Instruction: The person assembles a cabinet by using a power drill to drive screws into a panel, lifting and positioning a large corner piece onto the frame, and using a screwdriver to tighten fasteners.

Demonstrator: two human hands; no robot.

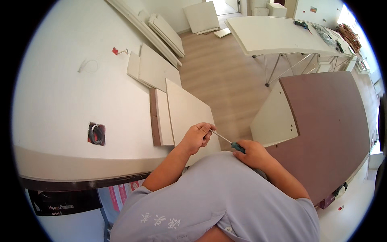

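In front of my belly I hold a screwdriver [221,137] with a thin metal shaft and a dark teal handle. My right hand [253,154] is closed around the handle. The fingers of my left hand [197,138] are closed at the far end of the shaft, so its tip is hidden; whether a small part sits there too, I cannot tell. Just beyond my left hand, a large cream panel [189,107] leans toward the wall on the left.
More white boards [159,64] lean along the left wall, near a wall box with coiled black cable [96,134]. On the right stands a brown-backed cabinet carcass [326,117]. Behind it, a white panel on folding legs [278,34] bears a power tool [301,25].
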